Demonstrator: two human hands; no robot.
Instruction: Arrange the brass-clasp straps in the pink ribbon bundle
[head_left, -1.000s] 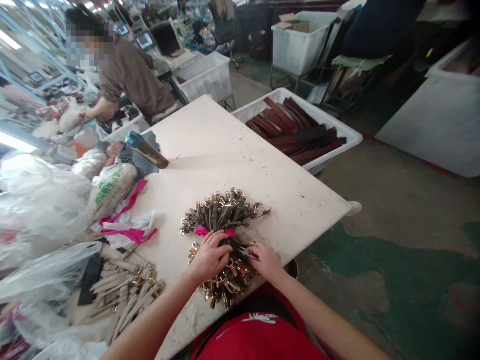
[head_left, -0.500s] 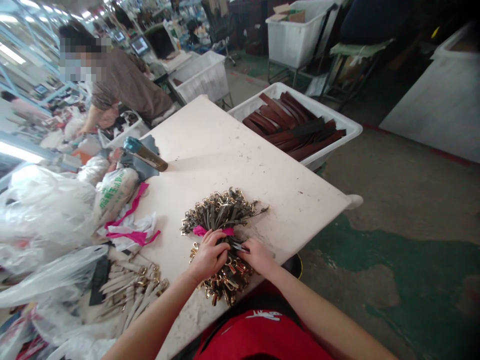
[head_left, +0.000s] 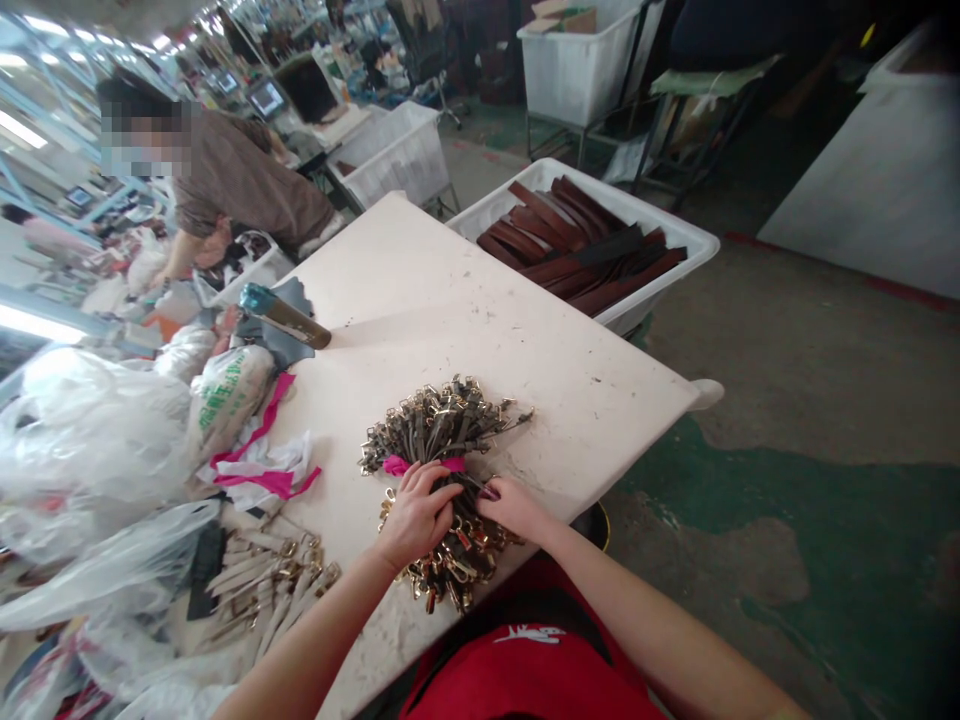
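Note:
A thick bundle of dark narrow straps [head_left: 439, 425] with gold-coloured buckles and clasps lies near the front of the white table [head_left: 420, 270]. A pink cloth strip [head_left: 396, 466] ties it round the middle. My left hand [head_left: 418, 512] presses on the bundle just below the tie, its fingers curled over the straps. At the bundle's right side my right hand [head_left: 516, 508] is closed round small metal snips [head_left: 490, 491]; most of the tool is hidden by the fingers. Gold clasps [head_left: 457, 560] fan out below both hands.
Pale straps with buckles [head_left: 262, 575], pink and white cloth scraps [head_left: 277, 480] and plastic bags [head_left: 97, 430] crowd the left side. A bottle [head_left: 285, 315] stands farther back. Beyond the right table edge is a white bin [head_left: 697, 245] of brown strips. A co-worker [head_left: 240, 170] bends over at upper left.
The snips' silver blades, visible before beside the bundle, are now mostly out of sight among the straps and fingers. My left hand stays in place; the view has shifted slightly.

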